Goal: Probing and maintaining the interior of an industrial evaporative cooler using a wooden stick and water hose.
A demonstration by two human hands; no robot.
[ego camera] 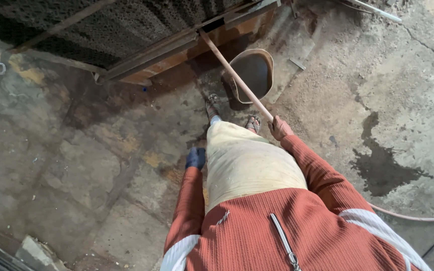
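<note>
Cracked concrete floor (377,100): one round bucket (252,73); one wooden pole (234,75) grasped by right hand (279,128); left hand (195,157) gloved, hanging free.

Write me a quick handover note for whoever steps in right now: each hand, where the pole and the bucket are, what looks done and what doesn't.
Right hand: closed around the long wooden pole, gripping its near end.
Left hand: in a dark glove, hanging at the side, holding nothing that shows.
Pole: slants up and away, its far end going under the edge of the metal frame.
Bucket: stands on the concrete floor just right of the pole, holding dark liquid.
Done: cannot tell from this view.
Left: the pole's far end is hidden under the frame, so what it touches is unclear. A dark wet patch lies to the right.
</note>
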